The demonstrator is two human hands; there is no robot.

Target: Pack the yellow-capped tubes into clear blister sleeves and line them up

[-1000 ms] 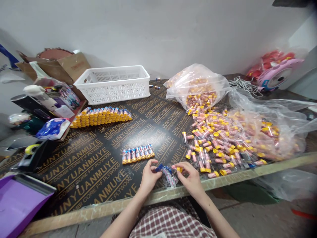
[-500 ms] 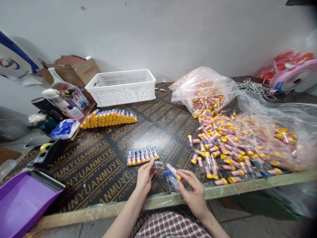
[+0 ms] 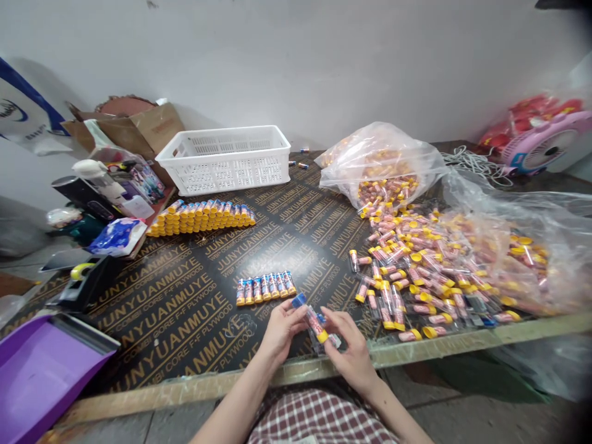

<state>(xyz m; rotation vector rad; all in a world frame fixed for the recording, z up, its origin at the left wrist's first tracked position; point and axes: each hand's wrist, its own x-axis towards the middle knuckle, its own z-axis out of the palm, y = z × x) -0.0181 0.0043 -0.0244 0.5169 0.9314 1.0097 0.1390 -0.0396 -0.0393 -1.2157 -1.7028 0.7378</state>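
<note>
In front of me, close to the table's near edge, is a small tube with a yellow cap at its lower right end. It is tilted between my hands. A clear film sleeve with a blue printed part is around or against its upper end; which, I cannot tell. My left hand pinches the tube and sleeve near the upper end. My right hand has its fingers at the capped end. Partly hidden beneath are flat printed film sleeves. Just beyond, a row of blue-labelled tubes lies side by side.
Loose pink tubes with yellow caps pile up at right, spilling from a clear plastic bag. Stacked labelled tubes lie left, before a white basket. A purple dustpan and a pink fan flank the table.
My hands have come together, bringing the tube from the right and the film sleeve from the left into contact. The blue part now shows at the tube's upper end.
</note>
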